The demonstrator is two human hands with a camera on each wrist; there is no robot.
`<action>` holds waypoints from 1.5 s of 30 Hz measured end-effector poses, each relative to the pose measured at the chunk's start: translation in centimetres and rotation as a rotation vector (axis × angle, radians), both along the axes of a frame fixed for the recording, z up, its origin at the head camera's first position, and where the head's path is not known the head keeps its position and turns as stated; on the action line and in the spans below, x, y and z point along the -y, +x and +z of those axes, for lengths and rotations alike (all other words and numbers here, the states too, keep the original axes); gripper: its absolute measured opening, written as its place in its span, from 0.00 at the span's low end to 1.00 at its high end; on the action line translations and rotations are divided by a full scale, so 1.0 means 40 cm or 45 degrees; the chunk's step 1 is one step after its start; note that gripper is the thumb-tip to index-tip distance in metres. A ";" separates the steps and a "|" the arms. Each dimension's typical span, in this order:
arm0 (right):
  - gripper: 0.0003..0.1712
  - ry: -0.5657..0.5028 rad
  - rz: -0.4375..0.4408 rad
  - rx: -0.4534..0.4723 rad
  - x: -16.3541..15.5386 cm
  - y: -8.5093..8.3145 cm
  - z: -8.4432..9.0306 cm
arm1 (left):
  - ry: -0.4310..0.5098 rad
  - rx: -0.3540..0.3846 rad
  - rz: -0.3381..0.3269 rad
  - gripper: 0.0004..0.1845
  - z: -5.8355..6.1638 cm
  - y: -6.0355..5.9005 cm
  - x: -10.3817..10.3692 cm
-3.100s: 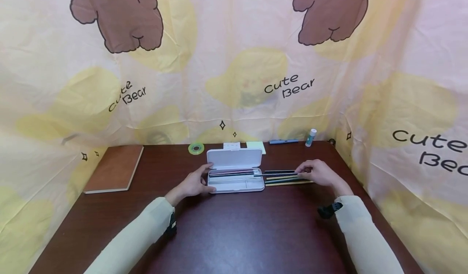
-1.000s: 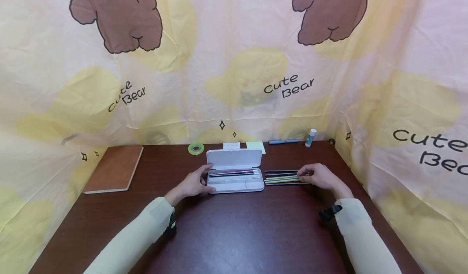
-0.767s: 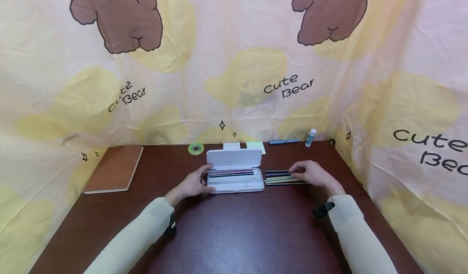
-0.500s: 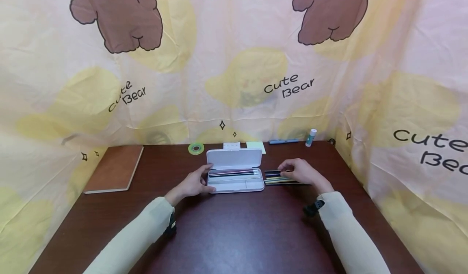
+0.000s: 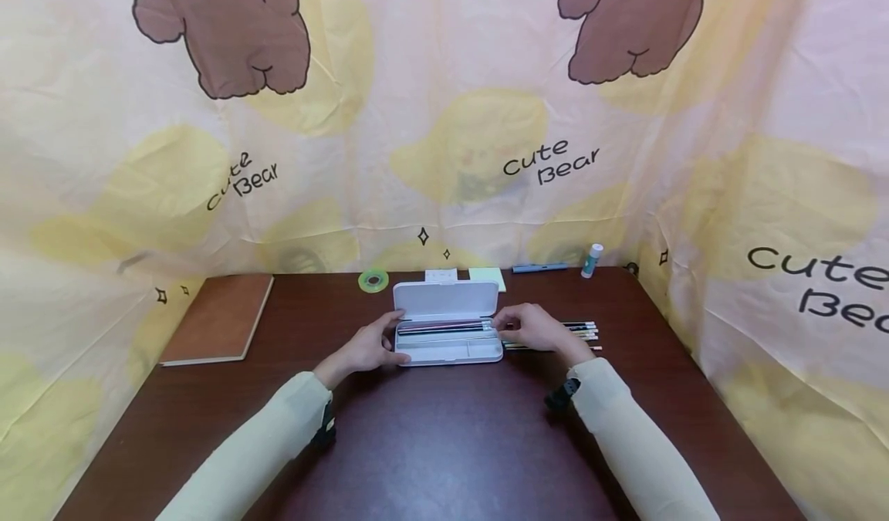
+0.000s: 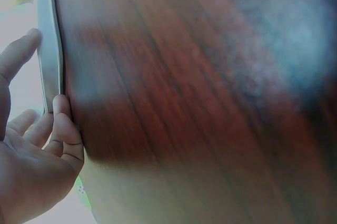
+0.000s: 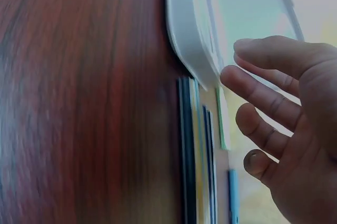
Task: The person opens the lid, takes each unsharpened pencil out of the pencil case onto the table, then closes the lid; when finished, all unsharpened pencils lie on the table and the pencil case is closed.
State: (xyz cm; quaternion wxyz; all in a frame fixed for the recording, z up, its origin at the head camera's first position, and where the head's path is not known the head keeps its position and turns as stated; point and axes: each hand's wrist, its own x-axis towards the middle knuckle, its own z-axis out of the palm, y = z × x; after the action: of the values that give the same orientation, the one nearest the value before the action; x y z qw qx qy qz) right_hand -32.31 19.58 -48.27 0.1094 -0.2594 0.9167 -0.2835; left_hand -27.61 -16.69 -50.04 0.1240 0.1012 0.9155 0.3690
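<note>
A white pencil case (image 5: pixel 451 363) stands on the table with its lid (image 5: pixel 446 302) raised. Several pencils (image 5: pixel 441 329) lie in its rear compartment. At its left end, my left hand (image 5: pixel 364 347) grips the case, thumb at the front corner and fingers behind. That hold also shows in the left wrist view, fingers bent at the case's edge (image 6: pixel 51 55). My right hand (image 5: pixel 533 326) is at the case's right end, over loose pencils (image 5: pixel 586 334). In the right wrist view its loosely bent fingers hold nothing, beside the case's corner (image 7: pixel 184 39).
Behind the case are a green tape roll (image 5: pixel 373 280), a white card (image 5: pixel 441 275) and a pale sticky-note pad (image 5: pixel 489 277). A blue pen (image 5: pixel 539 268) and a glue stick (image 5: pixel 592 261) sit at the back right. A brown notebook (image 5: pixel 218 316) lies left.
Three seconds ago my right hand held a pencil reaching over the case. Then it was at the loose pencils, and within the last second it moved left to the case's right end. My left hand stayed put.
</note>
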 end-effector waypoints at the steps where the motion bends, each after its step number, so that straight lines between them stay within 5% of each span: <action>1: 0.12 -0.005 0.004 0.003 0.007 -0.001 -0.001 | -0.001 0.001 -0.001 0.51 0.001 0.000 0.000; 16: 0.08 0.125 0.114 -0.052 0.062 0.000 -0.032 | 0.001 0.005 0.007 0.51 0.006 0.005 -0.003; 45: 0.04 0.158 0.069 -0.002 0.084 -0.010 -0.025 | 0.012 -0.001 -0.004 0.52 -0.004 -0.003 0.001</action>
State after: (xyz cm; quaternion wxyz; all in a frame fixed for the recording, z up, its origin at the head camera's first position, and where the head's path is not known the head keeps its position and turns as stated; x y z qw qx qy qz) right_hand -32.70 16.23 -49.26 0.1321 -0.2772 0.9252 -0.2230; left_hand -27.72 -16.74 -50.20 0.1239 0.1035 0.9137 0.3730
